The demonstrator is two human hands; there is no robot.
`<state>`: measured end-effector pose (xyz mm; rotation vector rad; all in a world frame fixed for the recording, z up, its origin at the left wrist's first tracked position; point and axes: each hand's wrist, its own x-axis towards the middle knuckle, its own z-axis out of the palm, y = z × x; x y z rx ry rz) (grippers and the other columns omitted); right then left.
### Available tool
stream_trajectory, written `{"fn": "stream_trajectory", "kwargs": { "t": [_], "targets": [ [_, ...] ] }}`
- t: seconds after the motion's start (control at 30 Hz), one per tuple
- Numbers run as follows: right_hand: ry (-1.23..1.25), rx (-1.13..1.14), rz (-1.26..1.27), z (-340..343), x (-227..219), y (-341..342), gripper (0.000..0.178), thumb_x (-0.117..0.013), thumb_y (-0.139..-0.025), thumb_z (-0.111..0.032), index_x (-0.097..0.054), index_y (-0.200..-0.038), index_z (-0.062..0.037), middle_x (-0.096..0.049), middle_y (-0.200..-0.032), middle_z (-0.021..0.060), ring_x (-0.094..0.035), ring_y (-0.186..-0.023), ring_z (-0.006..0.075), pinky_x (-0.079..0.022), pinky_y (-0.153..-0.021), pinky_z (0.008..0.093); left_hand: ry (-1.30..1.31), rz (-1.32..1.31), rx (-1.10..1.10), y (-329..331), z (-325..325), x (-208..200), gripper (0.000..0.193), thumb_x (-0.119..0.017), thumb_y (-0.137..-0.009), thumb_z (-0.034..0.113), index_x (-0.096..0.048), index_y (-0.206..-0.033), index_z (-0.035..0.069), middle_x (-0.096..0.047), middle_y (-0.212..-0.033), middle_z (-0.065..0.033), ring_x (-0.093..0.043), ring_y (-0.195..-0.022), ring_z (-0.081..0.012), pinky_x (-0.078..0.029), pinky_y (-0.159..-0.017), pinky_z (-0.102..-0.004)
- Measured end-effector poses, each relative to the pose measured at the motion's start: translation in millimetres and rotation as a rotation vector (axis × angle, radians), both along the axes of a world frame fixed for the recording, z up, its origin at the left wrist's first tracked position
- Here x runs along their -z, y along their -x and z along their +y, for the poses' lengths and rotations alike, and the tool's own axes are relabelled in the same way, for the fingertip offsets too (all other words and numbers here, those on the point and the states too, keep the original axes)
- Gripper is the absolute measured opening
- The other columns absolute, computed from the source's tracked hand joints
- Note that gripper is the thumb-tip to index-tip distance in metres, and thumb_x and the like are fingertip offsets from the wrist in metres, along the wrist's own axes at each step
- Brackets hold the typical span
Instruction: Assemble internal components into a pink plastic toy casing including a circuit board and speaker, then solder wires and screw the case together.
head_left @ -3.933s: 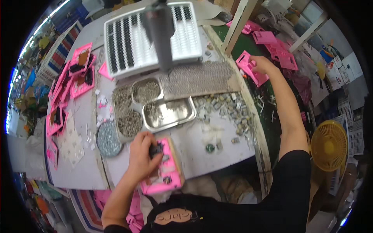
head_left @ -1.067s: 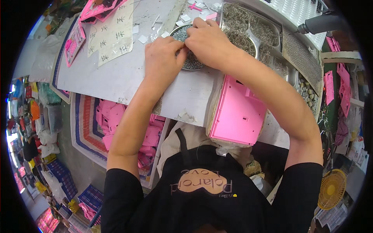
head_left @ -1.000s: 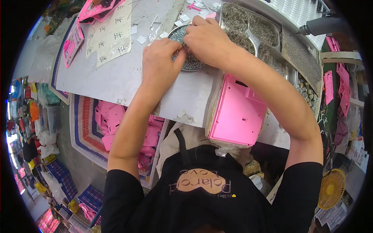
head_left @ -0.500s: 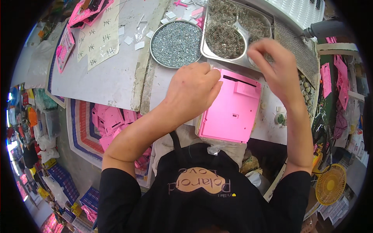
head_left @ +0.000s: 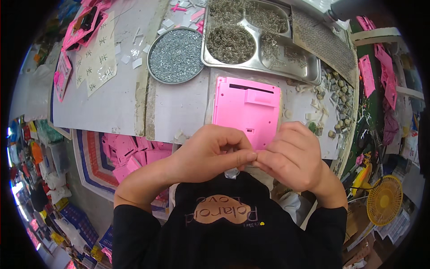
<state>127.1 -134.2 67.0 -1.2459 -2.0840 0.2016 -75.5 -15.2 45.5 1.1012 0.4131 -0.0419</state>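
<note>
My left hand and my right hand meet fingertip to fingertip, both pinched closed. Whatever lies between their fingers is too small or hidden to make out. Just beyond them, a flat pink plastic casing lies at the front of the bench, its near edge partly covered by my fingers. A dark slot runs along its far side, with a raised block below it. Behind it stands a metal compartment tray of small brownish metal parts, perhaps springs. A round dish beside the tray is full of small silvery screws or pins.
Pink casings fill a striped bag below the bench at left. A marked paper sheet and pink assemblies lie at the far left. Small stubby pieces are scattered at right, near a yellow fan.
My right hand has come down from the compartment tray to the casing's near edge. My left hand has moved back from the casing's far left corner, and their fingertips now meet.
</note>
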Motion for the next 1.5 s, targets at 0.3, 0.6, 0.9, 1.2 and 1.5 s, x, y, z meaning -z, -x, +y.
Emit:
{"fn": "stream_trajectory", "kwargs": {
  "t": [0.3,0.6,0.9,1.2,1.5],
  "targets": [
    [0.007,-0.035,0.147,8.7,12.1,-2.4,0.024,-0.085,-0.071,-0.010,-0.065,-0.083,-0.0041,-0.056,-0.071,0.0031,-0.055,-0.061,0.0219,-0.044,-0.057,0.0353,0.182,0.144,0.024,-2.7,11.3,-0.7,0.014,-0.070,-0.099,0.011,-0.072,-0.101,-0.003,-0.071,-0.086,-0.0034,-0.064,-0.077,-0.0064,-0.052,-0.070,-0.0221],
    [0.165,0.138,0.135,11.1,18.3,-23.9,0.009,-0.079,-0.084,-0.010,-0.073,-0.086,-0.0022,-0.064,-0.072,0.0062,-0.060,-0.062,0.0196,-0.049,-0.062,0.0320,-0.057,0.105,-0.164,0.9,8.7,-1.9,0.007,-0.074,-0.092,0.003,-0.073,-0.097,-0.002,-0.072,-0.088,-0.0047,-0.064,-0.074,-0.0061,-0.048,-0.063,-0.0205],
    [0.606,0.585,0.542,39.7,62.3,-60.3,0.019,-0.076,-0.090,-0.017,-0.078,-0.095,0.0010,-0.074,-0.076,0.0053,-0.063,-0.067,0.0085,-0.049,-0.062,0.0255,-1.274,-0.304,-0.309,-37.6,13.5,21.2,0.011,-0.078,-0.079,0.001,-0.076,-0.089,0.004,-0.069,-0.084,-0.0083,-0.065,-0.075,-0.0226,-0.049,-0.065,-0.0341],
    [0.602,0.570,0.467,41.9,63.4,-63.8,0.023,-0.078,-0.087,-0.023,-0.075,-0.087,0.0000,-0.070,-0.072,0.0068,-0.062,-0.065,0.0119,-0.047,-0.060,0.0280,-1.652,-0.277,-0.006,-73.3,-1.8,30.9,0.005,-0.066,-0.073,0.007,-0.062,-0.075,0.006,-0.058,-0.076,-0.0068,-0.062,-0.074,-0.0257,-0.052,-0.066,-0.0394],
    [0.572,0.498,0.507,41.2,67.0,-67.2,0.020,-0.078,-0.087,-0.020,-0.075,-0.089,-0.0009,-0.069,-0.070,0.0044,-0.059,-0.062,0.0097,-0.046,-0.059,0.0273,-1.643,-0.157,0.183,-72.4,-3.7,14.8,0.013,-0.066,-0.073,0.007,-0.064,-0.085,0.004,-0.061,-0.083,-0.0086,-0.066,-0.080,-0.0259,-0.055,-0.066,-0.0377]
  ]
}}
